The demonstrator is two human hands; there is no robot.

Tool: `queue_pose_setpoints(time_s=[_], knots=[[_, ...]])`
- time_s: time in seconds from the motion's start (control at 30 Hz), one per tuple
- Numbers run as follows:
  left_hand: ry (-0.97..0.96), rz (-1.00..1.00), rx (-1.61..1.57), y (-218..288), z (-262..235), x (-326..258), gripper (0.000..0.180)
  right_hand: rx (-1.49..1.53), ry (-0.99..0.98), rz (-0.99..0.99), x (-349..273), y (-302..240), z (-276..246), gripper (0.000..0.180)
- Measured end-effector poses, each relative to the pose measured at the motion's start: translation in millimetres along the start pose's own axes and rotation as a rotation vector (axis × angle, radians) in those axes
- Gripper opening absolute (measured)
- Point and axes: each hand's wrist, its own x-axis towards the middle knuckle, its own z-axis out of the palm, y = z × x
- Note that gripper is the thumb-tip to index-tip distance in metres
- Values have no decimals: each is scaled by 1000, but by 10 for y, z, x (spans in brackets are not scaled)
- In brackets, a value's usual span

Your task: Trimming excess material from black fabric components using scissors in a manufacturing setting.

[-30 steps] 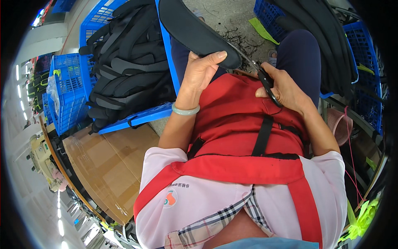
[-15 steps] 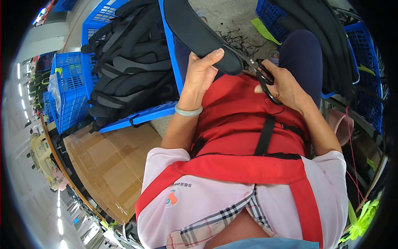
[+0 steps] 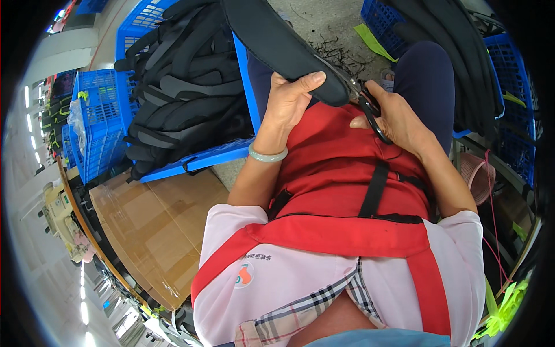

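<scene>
Clasped between the thumb and fingers of our left hand (image 3: 292,103), we see a long, dark-grey, round-ended padded strap (image 3: 283,49) at the upper centre of the frame. Right of it, our right hand (image 3: 400,120) is curled round the black-handled metal scissors (image 3: 366,106), their blades along the strap's right edge; how far these part we cannot tell. At upper left, a blue plastic crate (image 3: 247,85) bears heaped black-and-grey padded straps (image 3: 202,88).

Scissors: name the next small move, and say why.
I'd probably make one small snip along the edge of the black pad: the right hand holds the scissors at that edge, the left hand pinches the pad, and dark scraps litter the floor.
</scene>
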Motion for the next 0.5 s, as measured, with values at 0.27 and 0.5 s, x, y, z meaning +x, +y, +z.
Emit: queue_pose_setpoints(time_s=[0.27, 0.5], knots=[[79, -75, -109, 115, -90, 57, 15, 56, 77, -10, 27, 95, 24, 50], [72, -25, 18, 57, -56, 24, 14, 45, 61, -49, 31, 108, 97, 47]])
